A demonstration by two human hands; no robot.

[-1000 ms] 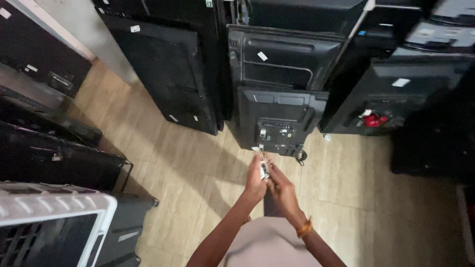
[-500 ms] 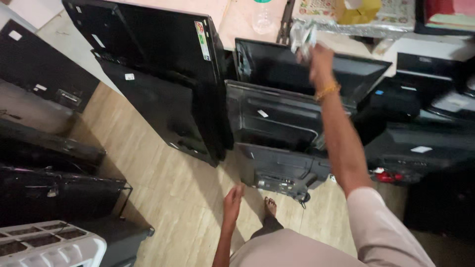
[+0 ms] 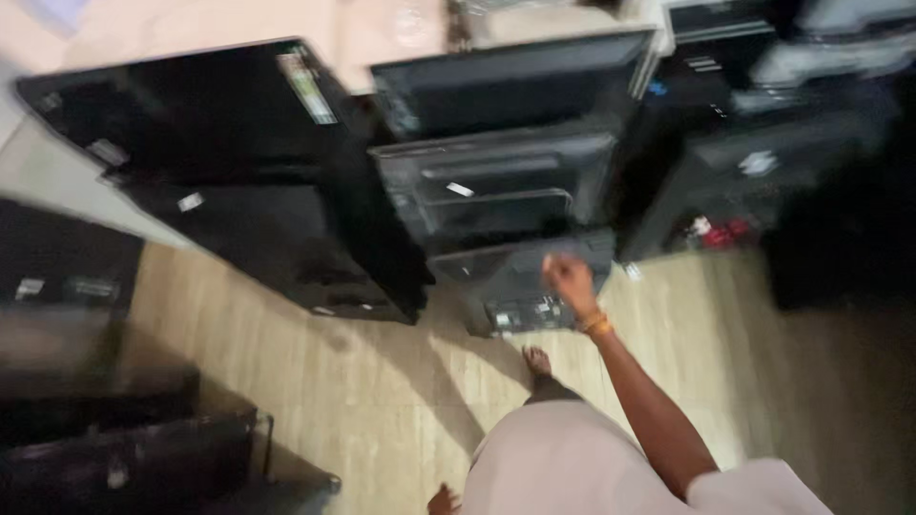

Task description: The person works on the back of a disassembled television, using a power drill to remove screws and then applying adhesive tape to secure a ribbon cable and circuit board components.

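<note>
Right hand [image 3: 569, 279]: stretched forward over the small television, fingers curled; blur hides whether it grips anything, cannot tell.
Left hand: out of view.
Small television [image 3: 520, 291]: nearest of the stack, back panel facing out, leaning upright on the floor, just beyond the hand.
Progress: hand close to the set, contact unclear; set appears not yet lifted.
Stack behind [image 3: 496, 162]: more dark televisions, leaning.
Large panel [image 3: 239, 181]: far left, black.
Floor [image 3: 315, 401]: pale wood.
Foot [image 3: 537, 360]: bare, near.
</note>
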